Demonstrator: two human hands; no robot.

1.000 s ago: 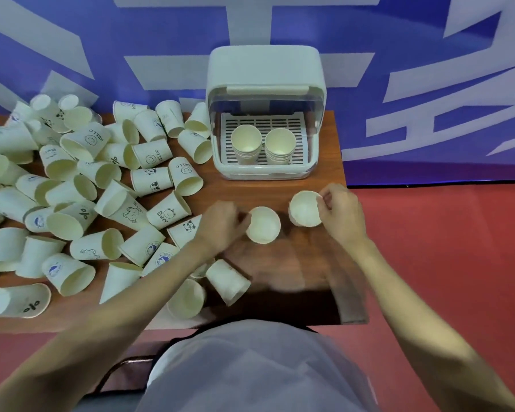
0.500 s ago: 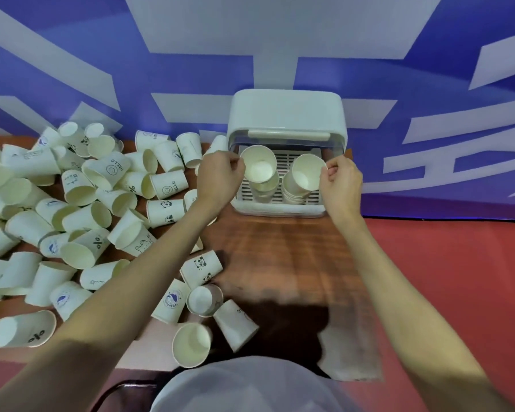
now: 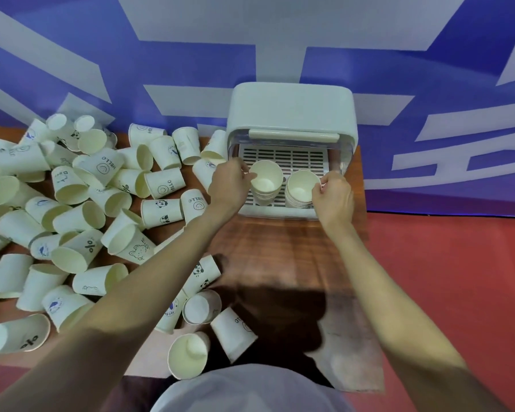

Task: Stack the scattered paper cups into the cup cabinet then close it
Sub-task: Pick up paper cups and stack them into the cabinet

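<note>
Head view: my left hand (image 3: 228,185) has a pinching grip on the rim of one paper cup (image 3: 265,180), and my right hand (image 3: 333,197) pinches another cup (image 3: 303,185), both inside the open cup cabinet (image 3: 292,114). Each sits on its own stack on the slatted tray. Best bet: keep them straight and press down evenly so they nest. Cups are plain cream inside; loads more lie left of the cabinet (image 3: 72,209) on the table (image 3: 280,248).

Inside the open cup cabinet (image 3: 292,108), each hand (image 3: 229,185) (image 3: 333,197) pinches the top cup's rim on its stack.
</note>
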